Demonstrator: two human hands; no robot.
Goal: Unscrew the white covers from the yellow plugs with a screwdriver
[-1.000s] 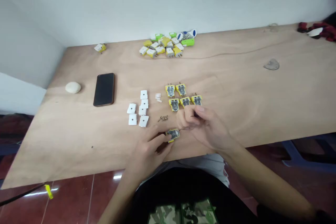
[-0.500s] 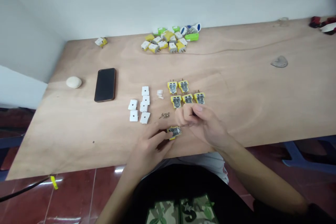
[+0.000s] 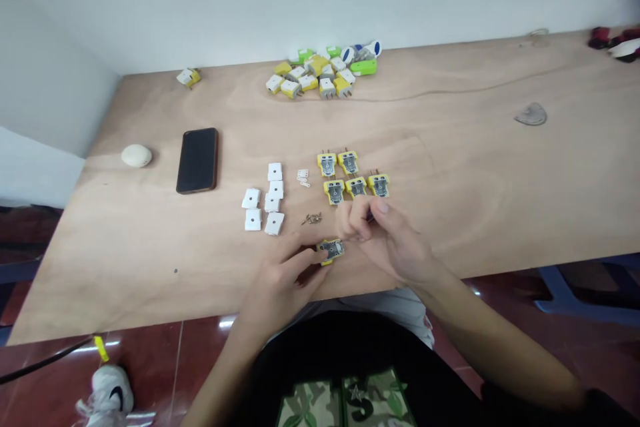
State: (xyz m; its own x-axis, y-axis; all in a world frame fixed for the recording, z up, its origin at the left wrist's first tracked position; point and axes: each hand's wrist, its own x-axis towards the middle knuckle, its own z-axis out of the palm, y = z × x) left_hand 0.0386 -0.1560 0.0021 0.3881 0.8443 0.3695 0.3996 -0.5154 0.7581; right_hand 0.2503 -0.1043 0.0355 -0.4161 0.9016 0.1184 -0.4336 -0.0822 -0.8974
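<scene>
My left hand pinches an opened yellow plug half against the wooden table near its front edge. My right hand hovers just right of it, fingers curled together around a small dark item that I cannot make out. Just beyond my hands lie several opened yellow plug halves in two rows. A few small screws and tiny white clips lie to their left. Several white plug covers sit further left.
A black phone and a pale round object lie at the left. A heap of yellow, green and white plugs sits by the wall, one lone plug further left. A thin cord crosses the far table. A white shoe shows on the floor.
Both hands stay in place on the plug half, with small finger movements. The view has tilted down slightly, and a white shoe has come into sight at the lower left.
</scene>
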